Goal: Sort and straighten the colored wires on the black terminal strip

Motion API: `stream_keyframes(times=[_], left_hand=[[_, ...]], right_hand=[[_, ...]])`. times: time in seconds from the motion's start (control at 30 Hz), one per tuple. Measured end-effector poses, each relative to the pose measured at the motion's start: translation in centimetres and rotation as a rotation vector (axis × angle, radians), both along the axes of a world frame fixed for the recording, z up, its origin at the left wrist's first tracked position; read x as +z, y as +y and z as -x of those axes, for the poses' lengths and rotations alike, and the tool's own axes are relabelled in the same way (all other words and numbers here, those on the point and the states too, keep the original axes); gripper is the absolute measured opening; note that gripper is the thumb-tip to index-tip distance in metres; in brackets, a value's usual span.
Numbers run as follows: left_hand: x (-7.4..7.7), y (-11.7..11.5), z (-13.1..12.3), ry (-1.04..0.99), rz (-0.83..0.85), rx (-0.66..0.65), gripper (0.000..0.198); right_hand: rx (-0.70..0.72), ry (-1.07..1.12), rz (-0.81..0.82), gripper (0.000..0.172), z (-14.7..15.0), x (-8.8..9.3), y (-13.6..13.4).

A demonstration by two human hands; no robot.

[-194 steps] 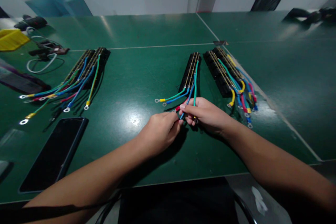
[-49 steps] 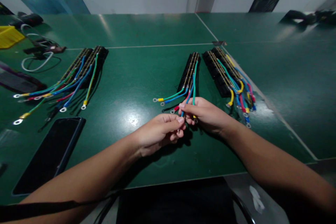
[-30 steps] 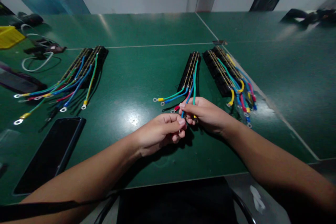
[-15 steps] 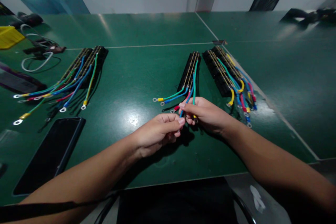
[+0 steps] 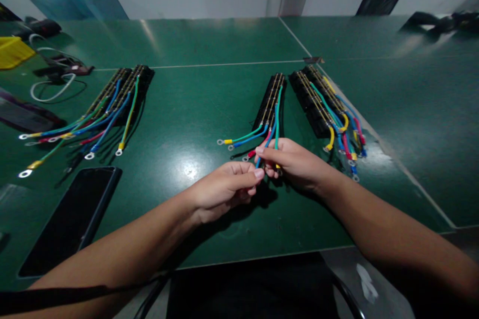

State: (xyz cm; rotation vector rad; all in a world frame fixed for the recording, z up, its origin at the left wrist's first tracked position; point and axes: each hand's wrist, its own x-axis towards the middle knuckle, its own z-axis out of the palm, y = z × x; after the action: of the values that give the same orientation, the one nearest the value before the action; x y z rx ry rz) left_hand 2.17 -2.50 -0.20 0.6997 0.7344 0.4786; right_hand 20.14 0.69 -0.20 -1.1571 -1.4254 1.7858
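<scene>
A blue wire [image 5: 258, 161] runs down from the black terminal block [image 5: 270, 100] in the middle of the table. My left hand [image 5: 235, 183] pinches its lower end between thumb and fingers, so the tip is hidden. Just above, my right hand [image 5: 286, 160] is closed on the same wire, thumb and forefinger pressed together. A green wire [image 5: 277, 132] with a yellow sleeve passes behind the right fingers. To the left, a green wire with a ring terminal [image 5: 220, 142], another blue wire [image 5: 245, 140] and a red-sleeved wire [image 5: 251, 153] fan out loose.
Wired terminal blocks lie at right [image 5: 316, 104] and left [image 5: 123, 94] on the green table [image 5: 194, 119]. A phone [image 5: 71, 222] rests at front left. Farther back are a white cable [image 5: 52, 98], a yellow bin [image 5: 15, 53] and a blue box [image 5: 78, 4].
</scene>
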Motion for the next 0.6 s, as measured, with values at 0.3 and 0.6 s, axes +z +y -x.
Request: stream_keyframes(times=[0.3,0.6], left_hand=[[-0.06,-0.10,-0.22,0.022,-0.024,-0.003,0.029],[0.31,0.05,0.01,0.020,0.017,-0.002,0.026]], right_hand=[[0.036,0.002,0.017,0.031,-0.08,0.01,0.04],[0.018,-0.008,-0.015,0.031,-0.09,0.00,-0.07]])
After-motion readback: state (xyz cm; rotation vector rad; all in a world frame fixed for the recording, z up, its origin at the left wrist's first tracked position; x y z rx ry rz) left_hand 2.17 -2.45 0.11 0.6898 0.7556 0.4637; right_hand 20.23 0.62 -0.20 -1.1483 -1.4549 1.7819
